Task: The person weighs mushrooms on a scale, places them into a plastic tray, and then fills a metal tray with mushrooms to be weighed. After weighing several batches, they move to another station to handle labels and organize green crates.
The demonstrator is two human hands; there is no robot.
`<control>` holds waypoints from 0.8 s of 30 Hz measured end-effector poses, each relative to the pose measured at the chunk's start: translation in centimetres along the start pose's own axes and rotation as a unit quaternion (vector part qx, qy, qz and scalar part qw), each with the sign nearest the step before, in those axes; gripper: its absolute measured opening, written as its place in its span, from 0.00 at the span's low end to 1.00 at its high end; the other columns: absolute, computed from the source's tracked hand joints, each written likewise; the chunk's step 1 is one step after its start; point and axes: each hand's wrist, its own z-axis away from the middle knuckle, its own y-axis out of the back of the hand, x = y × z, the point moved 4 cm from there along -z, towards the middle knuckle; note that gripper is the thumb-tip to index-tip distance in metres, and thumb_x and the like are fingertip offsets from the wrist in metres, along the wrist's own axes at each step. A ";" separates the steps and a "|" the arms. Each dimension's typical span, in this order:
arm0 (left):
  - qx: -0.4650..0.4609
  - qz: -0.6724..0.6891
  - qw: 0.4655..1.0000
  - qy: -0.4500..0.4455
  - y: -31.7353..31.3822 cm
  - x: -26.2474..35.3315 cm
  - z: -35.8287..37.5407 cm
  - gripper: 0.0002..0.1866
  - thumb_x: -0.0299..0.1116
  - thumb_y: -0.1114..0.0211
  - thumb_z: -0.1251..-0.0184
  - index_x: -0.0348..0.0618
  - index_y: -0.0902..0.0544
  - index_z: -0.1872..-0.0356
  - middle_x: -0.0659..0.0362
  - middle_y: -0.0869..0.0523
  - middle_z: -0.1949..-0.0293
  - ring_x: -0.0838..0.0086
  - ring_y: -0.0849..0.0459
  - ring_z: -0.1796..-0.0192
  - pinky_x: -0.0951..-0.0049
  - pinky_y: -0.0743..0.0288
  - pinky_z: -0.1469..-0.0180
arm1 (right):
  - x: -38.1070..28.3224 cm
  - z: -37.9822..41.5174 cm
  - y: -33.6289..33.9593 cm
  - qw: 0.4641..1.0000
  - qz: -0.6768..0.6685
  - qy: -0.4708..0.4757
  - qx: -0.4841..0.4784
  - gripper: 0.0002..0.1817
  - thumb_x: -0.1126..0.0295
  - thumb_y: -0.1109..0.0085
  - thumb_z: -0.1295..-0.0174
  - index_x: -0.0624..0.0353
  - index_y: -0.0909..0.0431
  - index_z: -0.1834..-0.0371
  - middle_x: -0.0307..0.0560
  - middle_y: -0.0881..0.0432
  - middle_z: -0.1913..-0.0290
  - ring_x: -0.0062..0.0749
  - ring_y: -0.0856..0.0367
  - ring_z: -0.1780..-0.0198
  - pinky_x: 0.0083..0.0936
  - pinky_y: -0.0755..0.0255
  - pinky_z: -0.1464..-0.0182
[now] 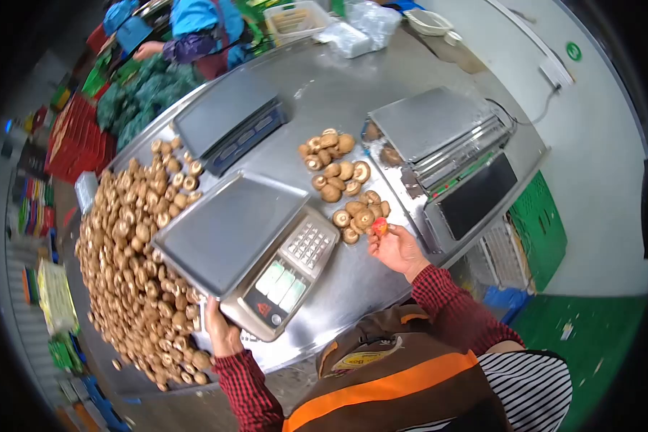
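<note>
**Mushrooms heaped and clustered around the scale at our left hand**

We stand at a broad, shiny stainless-steel table (pixel 338 79), its far edge curving round and its right edge running close to the pale wall (pixel 590 137). A great heap of brown-capped mushrooms (pixel 133 245) spreads along our left side, up to the near scale's flank. That silver-grey digital scale with a flat square tray (pixel 230 230) sits tilted across our view, close to our front edge. Right of it, a silver wrapping machine with a dark panel (pixel 446 165) reaches the right edge; a blue-grey flat-topped scale (pixel 227 119) lies beyond ours. Steel runs as a channel between our scale and three small mushroom clusters (pixel 342 180), widening toward us and the far end.

Our left hand (pixel 223 333) touches the scale's near-left corner, thumb raised; its hidden fingers leave us unable to tell how far it is open. Our right hand (pixel 397 252) is mostly closed, fingertips pinching a small red-and-orange piece (pixel 379 227) just beside the nearest cluster.

We cannot read the yellow oval apron badge (pixel 367 358), the scale's red logo (pixel 264 309) or its displays.
</note>
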 end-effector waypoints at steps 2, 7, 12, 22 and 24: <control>-0.020 0.005 1.000 0.016 1.1 -0.2 -2.0 0.21 0.40 0.44 0.30 0.36 0.27 0.44 0.53 0.19 0.49 0.65 0.20 0.48 0.61 0.25 0.45 | 0.1 -0.3 0.0 1.000 -0.010 0.006 -0.005 0.18 0.65 0.41 0.42 0.62 0.29 0.51 0.45 0.24 0.58 0.30 0.27 0.58 0.26 0.32 0.54; -0.040 -0.012 0.999 0.034 -1.6 3.1 -5.1 0.21 0.40 0.38 0.35 0.38 0.25 0.46 0.54 0.18 0.52 0.66 0.18 0.53 0.64 0.22 0.50 | 1.6 0.4 -1.3 0.999 0.014 0.009 -0.029 0.18 0.65 0.42 0.41 0.63 0.29 0.51 0.45 0.24 0.58 0.30 0.27 0.58 0.28 0.31 0.53; -0.033 -0.036 0.999 0.018 -4.2 5.5 -5.7 0.22 0.37 0.38 0.37 0.33 0.26 0.47 0.49 0.18 0.55 0.64 0.17 0.54 0.64 0.21 0.50 | 7.1 0.3 1.5 0.968 0.228 -0.107 -0.016 0.21 0.68 0.42 0.39 0.66 0.28 0.45 0.48 0.22 0.49 0.28 0.25 0.49 0.27 0.31 0.44; -0.036 -0.042 0.997 0.046 -4.9 6.3 -5.0 0.21 0.37 0.37 0.39 0.34 0.26 0.48 0.49 0.17 0.55 0.63 0.16 0.55 0.63 0.20 0.52 | 16.8 -5.6 0.7 0.889 0.414 -0.166 -0.108 0.27 0.64 0.39 0.39 0.66 0.30 0.39 0.45 0.22 0.46 0.27 0.27 0.43 0.26 0.37 0.37; -0.042 -0.022 0.998 0.047 -4.3 5.7 -5.5 0.22 0.38 0.37 0.39 0.34 0.26 0.47 0.50 0.17 0.55 0.63 0.16 0.54 0.63 0.19 0.52 | 19.7 -4.1 0.3 0.848 0.385 -0.309 -0.196 0.29 0.65 0.39 0.40 0.67 0.33 0.37 0.45 0.23 0.47 0.28 0.26 0.44 0.27 0.36 0.37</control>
